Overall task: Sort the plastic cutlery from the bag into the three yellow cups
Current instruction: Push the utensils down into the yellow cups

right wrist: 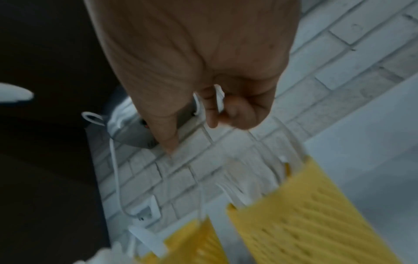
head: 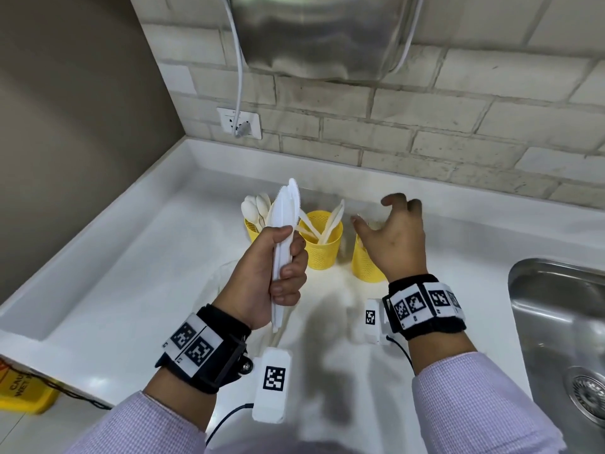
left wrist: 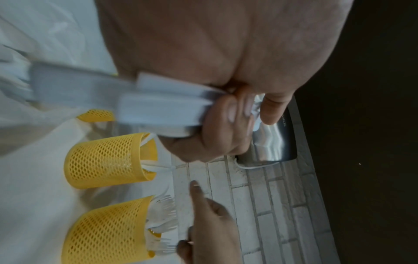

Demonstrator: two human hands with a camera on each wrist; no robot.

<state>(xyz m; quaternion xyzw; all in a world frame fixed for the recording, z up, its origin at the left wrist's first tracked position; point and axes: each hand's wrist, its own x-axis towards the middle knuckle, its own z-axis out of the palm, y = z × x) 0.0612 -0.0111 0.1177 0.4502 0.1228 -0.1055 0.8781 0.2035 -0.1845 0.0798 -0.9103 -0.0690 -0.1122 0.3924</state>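
Three yellow mesh cups stand in a row near the back of the white counter. The left cup (head: pixel 252 231) holds spoons (head: pixel 257 207), the middle cup (head: pixel 322 249) (left wrist: pixel 101 160) holds knives (head: pixel 331 224), and the right cup (head: pixel 366 262) (left wrist: pixel 108 230) holds forks (left wrist: pixel 165 214). My left hand (head: pixel 288 257) (left wrist: pixel 226 116) grips a bundle of white plastic knives (head: pixel 288 208) (left wrist: pixel 158 107) upright, in front of the left and middle cups. My right hand (head: pixel 386 214) (right wrist: pixel 203 116) hovers over the right cup, fingers spread and loosely bent, holding nothing. The clear bag (head: pixel 224 276) lies crumpled below the left hand.
A steel sink (head: pixel 556 322) lies at the right. On the brick wall behind hang a metal hand dryer (head: pixel 320 34) and a socket (head: pixel 240 122) with a white cable. A yellow wet-floor sign (head: pixel 23 391) shows at lower left.
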